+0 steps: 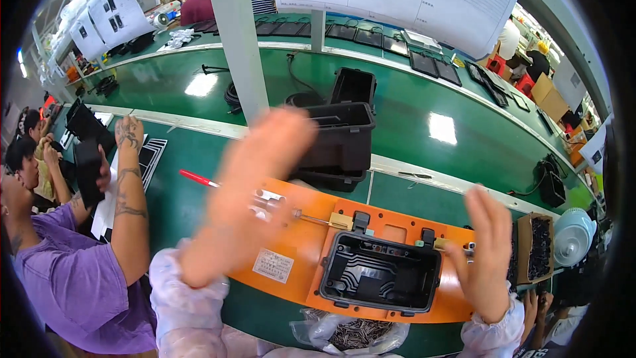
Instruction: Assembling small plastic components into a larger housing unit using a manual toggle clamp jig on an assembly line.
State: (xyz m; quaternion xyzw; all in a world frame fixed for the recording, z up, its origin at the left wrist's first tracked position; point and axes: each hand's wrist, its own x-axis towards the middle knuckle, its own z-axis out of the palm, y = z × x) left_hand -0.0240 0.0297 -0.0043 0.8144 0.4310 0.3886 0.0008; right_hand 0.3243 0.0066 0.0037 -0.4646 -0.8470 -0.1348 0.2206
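Observation:
A black open-topped plastic box [381,272] sits in an orange fixture plate [311,242] on the green bench. My left hand [265,159] is raised over the plate's left part, in front of a larger stack of black boxes [341,139]. Motion smears its fingers, so whether it holds anything cannot be made out. Partly behind that hand, a metal clamp rod [311,218] points at the black box's hinge side. To the right of the box, my right hand [487,252] hovers with thumb and fingers apart, nothing visible in it, near the right-hand clamp [469,247].
At the near edge lies a clear bag of metal pins [358,333]. A red pen [199,178] rests left of the plate. Right stand a carton of black parts [540,248] and a pale-blue fan [575,235]. A purple-shirted person [79,278] works close on the left. Beyond runs a green conveyor [411,106].

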